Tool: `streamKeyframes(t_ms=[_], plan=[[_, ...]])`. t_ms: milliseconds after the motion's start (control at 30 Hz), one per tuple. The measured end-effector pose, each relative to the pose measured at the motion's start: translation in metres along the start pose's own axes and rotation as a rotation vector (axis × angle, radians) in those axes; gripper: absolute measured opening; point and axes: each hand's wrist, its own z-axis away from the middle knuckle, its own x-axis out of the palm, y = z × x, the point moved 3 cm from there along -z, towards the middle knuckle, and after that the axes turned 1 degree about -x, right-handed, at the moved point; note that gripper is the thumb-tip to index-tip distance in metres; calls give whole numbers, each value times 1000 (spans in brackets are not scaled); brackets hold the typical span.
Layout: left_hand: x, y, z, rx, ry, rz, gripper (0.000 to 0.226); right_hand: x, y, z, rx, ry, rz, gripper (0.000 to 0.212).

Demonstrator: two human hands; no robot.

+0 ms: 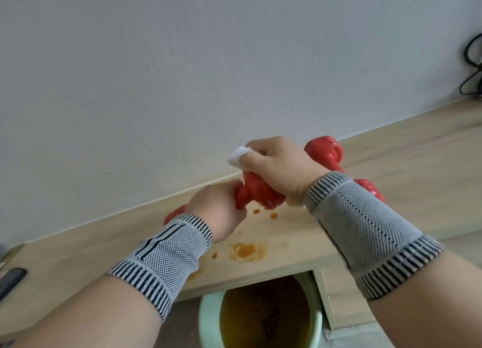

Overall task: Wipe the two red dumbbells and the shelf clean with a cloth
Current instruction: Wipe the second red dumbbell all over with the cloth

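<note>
Left hand [219, 212] grips the handle of a glossy red dumbbell [257, 193] held above the pale wooden shelf [391, 165]. Right hand [279, 167] clamps a white cloth [238, 156] against its head. Second red dumbbell [328, 152] lies far right. Judged heavy, rigid, slippery; handle is the safest hold. Orange spills [247, 251] remain nearer.

Glossy red dumbbell [257, 191], fluffy white cloth [238, 156], matt pale wood-grain shelf [391, 170].

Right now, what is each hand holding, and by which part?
The left hand grips one red dumbbell by its handle. The right hand holds a white cloth bunched against that dumbbell's head.
</note>
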Motion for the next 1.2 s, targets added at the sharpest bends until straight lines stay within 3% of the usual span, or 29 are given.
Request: streamKeyframes(t_ms=[67, 233, 300, 367, 467, 567, 633, 733, 1033, 1200], plan=[[2, -4, 6, 24, -19, 140, 14, -6, 7, 1, 148, -35, -286, 34], [2, 1, 0, -22, 56, 408, 28, -5, 28, -3, 396, 97, -710, 47], [3, 5, -9, -100, 38, 533, 25, -3, 29, -4, 422, 118, -902, 43], [3, 13, -17, -179, -10, 783, 19, -9, 25, -4, 381, 146, -930, 36], [9, 27, -30, -402, -158, 1220, 20, -30, 21, 2, 316, 269, -767, 19], [17, 43, -45, -591, -339, 1539, 19, -60, 35, 9, 308, 452, -658, 20], [26, 51, -56, -616, -359, 1627, 10, -81, 55, 14, 375, 585, -425, 20], [46, 61, -66, -606, -364, 1571, 8, -101, 74, 18, 379, 664, -108, 22], [93, 83, -86, -635, -447, 1518, 8, -106, 115, 17, 474, 429, 482, 20], [99, 78, -96, -654, -410, 1480, 28, -99, 121, 24, 513, 207, 597, 27]])
